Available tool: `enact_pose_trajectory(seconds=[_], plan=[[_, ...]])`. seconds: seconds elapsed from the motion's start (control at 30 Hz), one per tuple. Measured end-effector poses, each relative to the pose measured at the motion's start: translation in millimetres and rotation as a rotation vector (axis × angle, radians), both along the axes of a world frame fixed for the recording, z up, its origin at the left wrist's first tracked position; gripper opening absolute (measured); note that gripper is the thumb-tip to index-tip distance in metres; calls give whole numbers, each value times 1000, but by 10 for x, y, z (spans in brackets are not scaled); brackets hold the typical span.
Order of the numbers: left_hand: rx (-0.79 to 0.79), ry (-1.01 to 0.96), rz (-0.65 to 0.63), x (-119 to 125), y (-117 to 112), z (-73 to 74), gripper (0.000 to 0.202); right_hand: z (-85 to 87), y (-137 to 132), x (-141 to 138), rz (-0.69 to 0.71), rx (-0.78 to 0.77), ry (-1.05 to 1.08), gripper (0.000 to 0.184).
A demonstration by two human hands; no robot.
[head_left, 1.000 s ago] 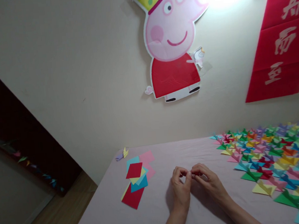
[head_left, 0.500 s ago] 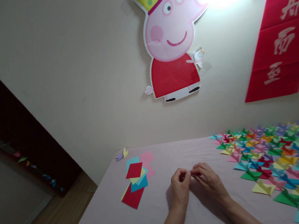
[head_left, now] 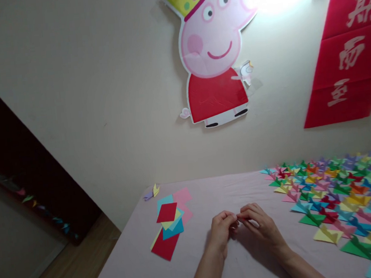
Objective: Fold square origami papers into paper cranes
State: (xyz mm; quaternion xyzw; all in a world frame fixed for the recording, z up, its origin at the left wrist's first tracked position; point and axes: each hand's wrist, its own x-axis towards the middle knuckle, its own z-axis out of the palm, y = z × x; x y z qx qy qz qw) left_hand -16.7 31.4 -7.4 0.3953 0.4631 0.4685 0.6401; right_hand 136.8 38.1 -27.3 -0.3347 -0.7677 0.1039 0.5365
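Note:
Over the middle of the table, my left hand (head_left: 223,230) and my right hand (head_left: 259,224) meet at their fingertips. Between them shows a sliver of a small red piece of paper (head_left: 240,217), mostly hidden by the fingers. Both hands are closed in a pinch on it. To the left lie loose paper sheets: a red one (head_left: 167,212), a blue one (head_left: 173,230), a pink one (head_left: 182,195) and another red one (head_left: 166,244). Many folded paper cranes (head_left: 359,248) in mixed colours stand in rows on the right.
A pale pink cloth covers the table (head_left: 128,267). At its far left corner sit a purple and a yellow folded paper piece (head_left: 156,190). Behind rises a wall with a pig cutout (head_left: 217,92) and a red banner (head_left: 336,72). A dark door (head_left: 25,150) stands left.
My left hand has turned, its fingers now extending over toward the right, with its wrist shifted slightly left. My right hand stays nearly in place, still pinching the red paper.

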Motion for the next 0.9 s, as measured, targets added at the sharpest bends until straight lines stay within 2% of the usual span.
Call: enact_pose_trajectory(seconds=[0.13,0.27,0.5,0.63,0.9], plan=[[-33,-57,-67,-6,-12,37,37,5,-9,2,15,-123,75,13],[3,-29,-102,1,17,20,36,16,-15,-17,25,-276,178,15],[323,244,7,2,-11,41,16,76,-26,-38,4,-566,336,23],[438,396,66,8,-55,48,3,77,-23,-43,29,-629,383,26],[486,454,89,37,-43,-44,5,85,-42,-87,76,-731,477,33]])
